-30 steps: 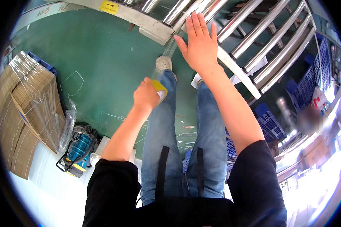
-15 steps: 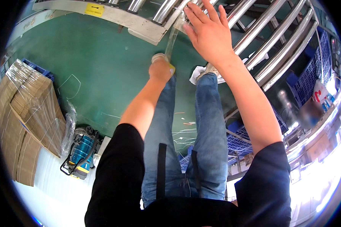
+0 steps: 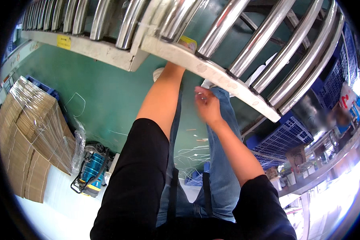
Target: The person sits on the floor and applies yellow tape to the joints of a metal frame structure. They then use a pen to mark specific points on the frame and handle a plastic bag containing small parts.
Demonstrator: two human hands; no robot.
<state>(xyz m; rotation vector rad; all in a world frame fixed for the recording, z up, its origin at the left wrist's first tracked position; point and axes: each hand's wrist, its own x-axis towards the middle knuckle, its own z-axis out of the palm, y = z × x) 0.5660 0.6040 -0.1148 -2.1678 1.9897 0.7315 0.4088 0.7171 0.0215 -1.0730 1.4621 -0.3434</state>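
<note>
My left arm reaches forward under the pale side rail [image 3: 212,74] of the roller conveyor. Between the rollers, part of my left hand [image 3: 183,43] shows below them, closed on a roll of tape [image 3: 191,41] with a yellow core. The rail and rollers hide most of that hand and the roll. My right hand [image 3: 208,106] hangs in front of the rail, above my right leg and apart from the conveyor. Its fingers are loosely bent and somewhat blurred, with nothing seen in them.
Steel rollers [image 3: 264,36] span the top of the view. Wrapped flat cardboard [image 3: 40,124] stands at left beside a blue-and-black machine [image 3: 93,166]. Blue plastic crates [image 3: 286,136] stand at right. Loose straps [image 3: 192,154] litter the green floor [image 3: 104,92].
My left hand has gone forward under the conveyor with the tape roll. My right hand has come off the conveyor end and back toward me. The conveyor now sits lower in view.
</note>
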